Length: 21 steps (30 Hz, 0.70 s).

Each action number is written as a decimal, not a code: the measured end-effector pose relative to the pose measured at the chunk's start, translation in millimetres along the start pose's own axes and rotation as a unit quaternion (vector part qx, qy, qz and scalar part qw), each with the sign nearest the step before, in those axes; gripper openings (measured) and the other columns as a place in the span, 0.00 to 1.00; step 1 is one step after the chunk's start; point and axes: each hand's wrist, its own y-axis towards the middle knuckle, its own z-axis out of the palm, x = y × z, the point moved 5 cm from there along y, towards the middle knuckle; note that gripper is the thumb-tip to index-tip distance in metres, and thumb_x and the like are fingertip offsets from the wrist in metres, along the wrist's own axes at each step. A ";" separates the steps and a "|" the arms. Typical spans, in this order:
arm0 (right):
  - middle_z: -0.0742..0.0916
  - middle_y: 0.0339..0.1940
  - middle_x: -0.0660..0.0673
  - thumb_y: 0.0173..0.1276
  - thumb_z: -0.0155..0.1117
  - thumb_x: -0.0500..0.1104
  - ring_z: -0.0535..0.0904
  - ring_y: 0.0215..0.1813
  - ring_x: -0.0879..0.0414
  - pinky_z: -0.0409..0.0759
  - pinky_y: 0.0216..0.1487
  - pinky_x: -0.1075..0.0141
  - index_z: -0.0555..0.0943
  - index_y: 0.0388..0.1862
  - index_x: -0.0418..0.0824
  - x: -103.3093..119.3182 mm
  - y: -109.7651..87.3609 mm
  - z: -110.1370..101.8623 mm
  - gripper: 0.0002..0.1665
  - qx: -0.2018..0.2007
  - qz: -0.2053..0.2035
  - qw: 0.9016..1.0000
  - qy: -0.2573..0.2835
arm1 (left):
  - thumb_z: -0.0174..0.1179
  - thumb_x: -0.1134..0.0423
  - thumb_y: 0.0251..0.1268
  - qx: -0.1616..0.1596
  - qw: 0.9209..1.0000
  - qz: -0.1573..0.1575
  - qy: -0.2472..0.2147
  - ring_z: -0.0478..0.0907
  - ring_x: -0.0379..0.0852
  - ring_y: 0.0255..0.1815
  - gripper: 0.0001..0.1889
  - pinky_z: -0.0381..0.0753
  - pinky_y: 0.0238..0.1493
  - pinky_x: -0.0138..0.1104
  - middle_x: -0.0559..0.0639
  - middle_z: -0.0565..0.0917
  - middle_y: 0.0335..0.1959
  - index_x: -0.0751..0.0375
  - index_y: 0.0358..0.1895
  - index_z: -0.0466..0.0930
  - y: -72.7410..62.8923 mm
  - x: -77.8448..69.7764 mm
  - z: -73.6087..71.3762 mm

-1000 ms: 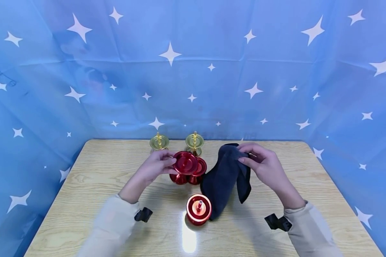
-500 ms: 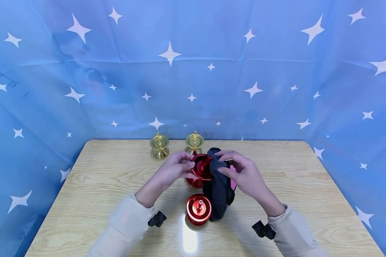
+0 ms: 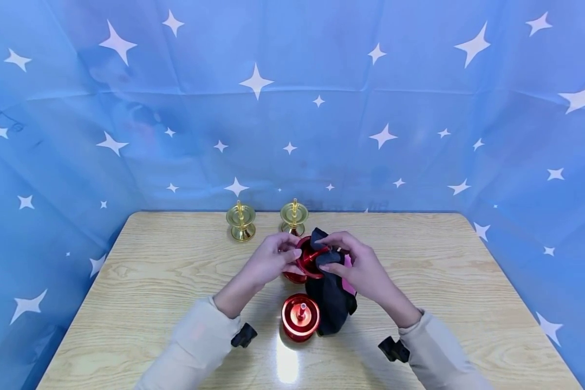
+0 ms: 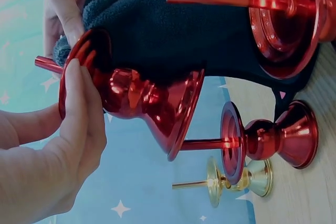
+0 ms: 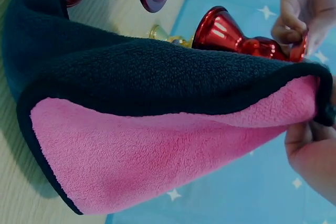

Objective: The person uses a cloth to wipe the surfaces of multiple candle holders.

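Observation:
My left hand (image 3: 273,259) pinches the rim of a shiny red candle holder (image 4: 152,100), which is raised off the table and tilted. A two-sided towel (image 3: 329,309), dark on one face and pink on the other, hangs from my right hand (image 3: 353,265). The fingers of that hand pinch its upper edge against the holder's dish, close to the spike. One more red candle holder (image 3: 300,317) stands upright in front of the hands. Behind the raised one, a further red candle holder (image 4: 262,139) stands, mostly hidden in the head view.
Two gold candle holders (image 3: 241,219) stand upright near the table's back edge. The wooden table (image 3: 175,281) meets a blue star-patterned curtain (image 3: 292,124) at the back and sides. The towel's lower end drapes onto the table beside the front red holder.
My left hand has carried the red candle holder rightward and tipped it. My right hand has moved left, bringing the towel against its dish, and the towel's pink side now shows.

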 end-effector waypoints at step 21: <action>0.84 0.41 0.41 0.52 0.67 0.28 0.79 0.44 0.50 0.79 0.42 0.66 0.76 0.44 0.36 -9.0 -1.1 3.5 0.19 -0.019 0.030 0.994 0.102 | 0.50 0.73 0.66 -0.014 0.999 -0.017 -0.045 0.79 0.41 0.23 0.10 0.81 0.40 0.43 0.57 0.75 0.34 0.79 0.44 0.71 4.9 8.5 2.6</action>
